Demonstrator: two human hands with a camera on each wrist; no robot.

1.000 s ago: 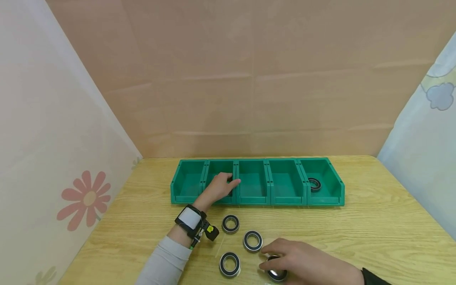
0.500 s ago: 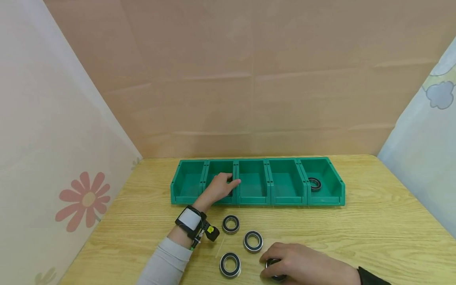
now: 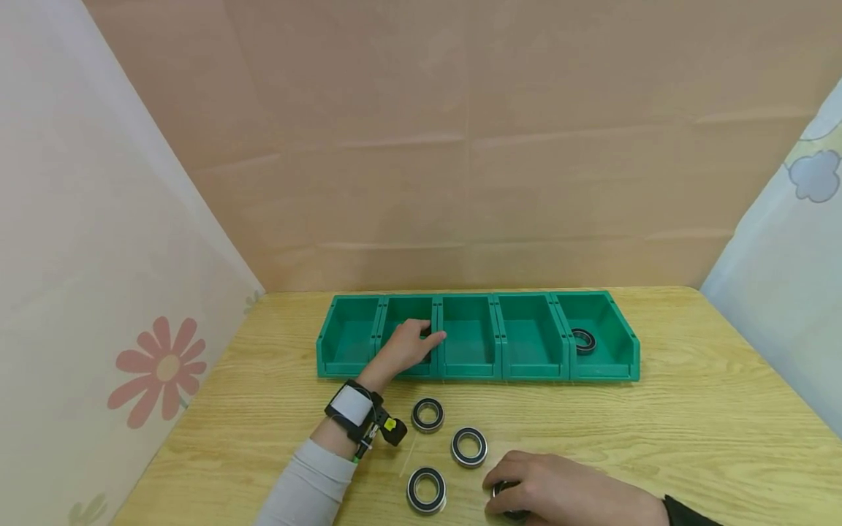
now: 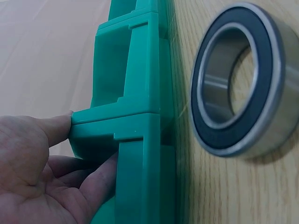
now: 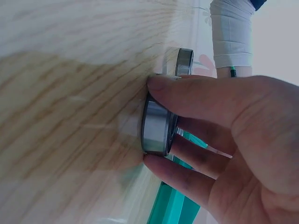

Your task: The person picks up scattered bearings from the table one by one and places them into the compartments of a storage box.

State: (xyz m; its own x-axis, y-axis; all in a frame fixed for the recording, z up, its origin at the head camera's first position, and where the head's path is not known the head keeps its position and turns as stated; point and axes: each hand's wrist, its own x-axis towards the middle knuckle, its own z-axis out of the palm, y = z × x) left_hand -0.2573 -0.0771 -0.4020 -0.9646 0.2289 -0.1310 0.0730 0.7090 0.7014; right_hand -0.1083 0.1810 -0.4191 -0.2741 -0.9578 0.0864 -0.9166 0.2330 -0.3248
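We see five green plastic bins [image 3: 470,371] in a row at the back of a pale wood-grain table [image 3: 658,424], with a black-and-silver ring bearing [image 3: 592,343] in the rightmost and the left hand [image 3: 404,347] partly inside the second from left. Before them we find three more ring bearings [image 3: 455,448] on the table, and to their right a fourth ring bearing [image 5: 156,126] between the right hand's [image 3: 546,486] fingers and thumb.

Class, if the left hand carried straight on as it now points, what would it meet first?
Probably the upright green plastic divider between the second and third green open-fronted compartments from the left; the left hand points that way, but depth is unclear.
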